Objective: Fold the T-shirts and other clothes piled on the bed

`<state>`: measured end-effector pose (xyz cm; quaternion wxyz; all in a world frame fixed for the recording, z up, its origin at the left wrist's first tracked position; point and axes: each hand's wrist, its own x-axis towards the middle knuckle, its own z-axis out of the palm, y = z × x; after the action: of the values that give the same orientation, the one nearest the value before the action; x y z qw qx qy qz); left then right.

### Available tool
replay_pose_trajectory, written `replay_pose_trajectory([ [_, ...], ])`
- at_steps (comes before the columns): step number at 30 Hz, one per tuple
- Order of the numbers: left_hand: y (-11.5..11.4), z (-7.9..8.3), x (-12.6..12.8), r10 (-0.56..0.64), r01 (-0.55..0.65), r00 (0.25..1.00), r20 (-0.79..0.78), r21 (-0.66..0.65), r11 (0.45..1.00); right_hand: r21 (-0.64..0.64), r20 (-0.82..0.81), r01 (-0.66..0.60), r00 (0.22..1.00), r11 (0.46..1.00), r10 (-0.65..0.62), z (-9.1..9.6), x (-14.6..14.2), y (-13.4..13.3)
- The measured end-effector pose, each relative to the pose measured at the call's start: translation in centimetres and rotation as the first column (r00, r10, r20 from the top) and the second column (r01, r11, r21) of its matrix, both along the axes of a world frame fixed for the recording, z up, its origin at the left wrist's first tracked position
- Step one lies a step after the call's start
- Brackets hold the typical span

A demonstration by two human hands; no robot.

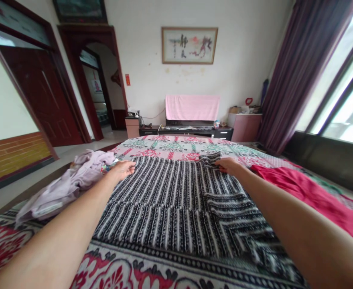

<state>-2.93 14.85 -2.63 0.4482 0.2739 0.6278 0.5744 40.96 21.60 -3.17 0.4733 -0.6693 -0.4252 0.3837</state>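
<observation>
A black and white striped knit garment [167,200] lies spread on a bed with a patterned cover [116,267]. At its far left corner, my left hand [124,169] is closed with the fabric edge pinched in its fingers. My right hand [227,165] grips the far right edge, where the knit is bunched up. Toward the near right, part of the garment is folded over, its stripes running across the others, and a crumpled end lies beside my right forearm.
A crumpled pale lilac garment [71,180] lies to the left, and a red cloth [309,196] to the right. Beyond the bed stand a low black cabinet [185,131] and a pink cloth [192,107] draped over something. A purple curtain [303,72] hangs by the window.
</observation>
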Motion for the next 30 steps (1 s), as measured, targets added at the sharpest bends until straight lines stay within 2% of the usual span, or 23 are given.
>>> replay_pose_trajectory([
  [3,0.0,0.1,0.3,0.020,-0.022,0.998,-0.056,-0.026,0.999,-0.006,-0.015,0.070,0.997,0.998,-0.070,0.4,-0.3,-0.7],
  [6,-0.1,0.1,0.5,0.038,-0.043,0.994,-0.099,-0.048,0.998,0.026,-0.070,0.073,0.995,0.997,-0.071,1.0,-0.3,-2.0],
  [9,-0.6,0.5,0.6,0.030,-0.037,0.992,-0.125,-0.054,0.998,0.070,-0.186,-0.006,0.982,0.998,0.019,1.8,0.2,-3.5],
  [12,-1.7,1.6,0.5,-0.006,0.000,0.990,-0.144,-0.045,0.999,0.140,-0.326,-0.130,0.930,0.982,0.170,2.8,1.1,-5.5],
  [14,-2.7,2.4,0.2,-0.032,0.029,0.985,-0.170,-0.019,0.999,0.168,-0.341,-0.207,0.905,0.964,0.254,3.5,1.9,-6.9],
  [17,-4.4,3.2,-0.5,-0.057,0.061,0.978,-0.202,0.017,0.998,0.145,-0.274,-0.338,0.889,0.930,0.366,4.3,3.4,-9.2],
  [19,-5.4,3.1,-1.2,-0.071,0.076,0.973,-0.222,0.016,0.997,0.085,-0.219,-0.418,0.878,0.904,0.427,4.5,4.4,-10.7],
  [22,-6.3,2.0,-2.7,-0.094,0.104,0.950,-0.299,0.018,0.994,-0.002,-0.107,-0.516,0.851,0.856,0.513,4.5,5.3,-12.9],
  [26,-6.8,0.0,-4.3,-0.113,0.112,0.858,-0.502,-0.031,0.993,-0.177,0.114,-0.605,0.771,0.777,0.626,4.8,5.4,-15.1],
  [28,-7.0,-0.6,-4.5,-0.098,0.075,0.824,-0.558,-0.065,0.995,-0.258,0.232,-0.577,0.742,0.775,0.629,5.1,5.2,-15.5],
  [30,-7.1,-0.7,-4.2,-0.059,0.026,0.825,-0.562,-0.066,0.997,-0.248,0.429,-0.511,0.704,0.823,0.566,5.4,5.0,-15.4],
])
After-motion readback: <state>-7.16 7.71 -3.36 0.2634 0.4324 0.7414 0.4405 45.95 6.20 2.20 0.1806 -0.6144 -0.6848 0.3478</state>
